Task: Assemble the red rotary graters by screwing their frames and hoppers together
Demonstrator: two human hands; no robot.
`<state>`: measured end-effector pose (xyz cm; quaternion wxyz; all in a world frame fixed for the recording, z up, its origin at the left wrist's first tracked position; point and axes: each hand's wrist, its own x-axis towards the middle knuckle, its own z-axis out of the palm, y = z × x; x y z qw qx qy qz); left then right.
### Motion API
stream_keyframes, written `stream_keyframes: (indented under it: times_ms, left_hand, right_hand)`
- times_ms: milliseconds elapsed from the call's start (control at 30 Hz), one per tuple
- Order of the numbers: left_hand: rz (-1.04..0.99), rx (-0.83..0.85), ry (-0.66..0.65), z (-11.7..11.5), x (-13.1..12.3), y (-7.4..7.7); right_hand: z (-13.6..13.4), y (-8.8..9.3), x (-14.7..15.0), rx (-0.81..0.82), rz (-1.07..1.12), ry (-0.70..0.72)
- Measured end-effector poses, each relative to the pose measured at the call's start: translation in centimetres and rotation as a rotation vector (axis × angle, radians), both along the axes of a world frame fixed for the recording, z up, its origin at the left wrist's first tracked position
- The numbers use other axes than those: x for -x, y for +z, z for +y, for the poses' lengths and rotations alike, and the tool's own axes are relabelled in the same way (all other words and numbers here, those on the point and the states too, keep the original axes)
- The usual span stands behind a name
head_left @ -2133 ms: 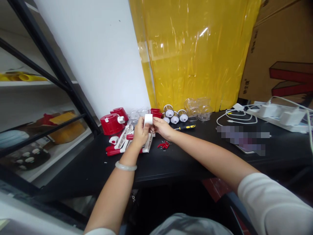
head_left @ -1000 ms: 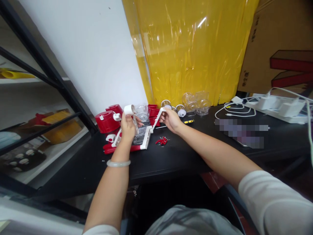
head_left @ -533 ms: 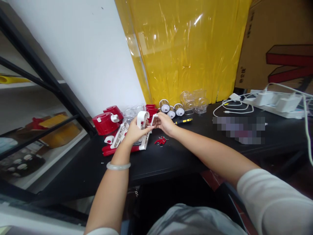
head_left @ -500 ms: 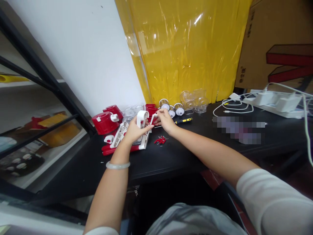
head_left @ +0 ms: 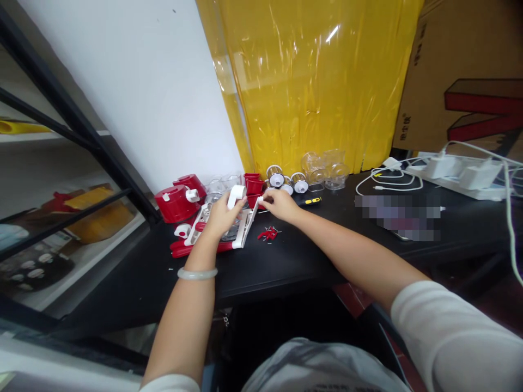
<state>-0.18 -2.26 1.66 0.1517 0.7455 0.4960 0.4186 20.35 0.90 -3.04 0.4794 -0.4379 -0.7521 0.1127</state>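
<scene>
My left hand (head_left: 220, 216) is closed around a white curved plastic part (head_left: 237, 193), whose rounded end sticks up above the fingers. My right hand (head_left: 284, 206) pinches a small white plastic piece (head_left: 260, 201) at the upper end of a white arm. Below and beside the left hand lie long white plastic handles with red grips (head_left: 182, 250). Just in front of the right hand is a small heap of red pieces and screws (head_left: 268, 234). Behind that hand lies a black and yellow screwdriver (head_left: 312, 201), partly hidden.
Red round housings (head_left: 176, 204) stand at the left by a black shelf frame (head_left: 87, 136). Silver and white cylinders (head_left: 275, 176) and clear plastic parts (head_left: 327, 169) sit against the yellow sheet. White cables and a power strip (head_left: 457, 177) lie at the right, near a blurred item.
The white part in my left hand has tilted and dropped slightly. My right hand has moved a little right and down, away from the left thumb.
</scene>
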Motion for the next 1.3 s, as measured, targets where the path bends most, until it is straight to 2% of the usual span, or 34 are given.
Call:
stream_keyframes:
  times_ms: [167, 433, 567, 1000, 1300]
  left_hand:
    - [0.236, -0.066, 0.196, 0.9, 1.2, -0.3]
    - [0.415, 0.064, 0.249, 1.3, 1.1, -0.9]
    - [0.436, 0.093, 0.219, 1.5, 1.1, -1.3]
    - [0.461, 0.103, 0.236, 1.5, 1.3, -1.3]
    - [0.428, 0.091, 0.332, 1.2, 1.0, -0.6]
  right_hand:
    - [0.9, -1.5, 0.7, 0.174, -0.188, -0.021]
    - [1.7, -1.5, 2.1, 0.255, -0.352, -0.059]
    - [1.6, -1.3, 2.8, 0.275, -0.413, -0.061]
    - [0.9, -0.9, 3.5, 0.263, -0.482, -0.081]
    - [0.7, -0.8, 3.6, 0.257, -0.516, -0.071]
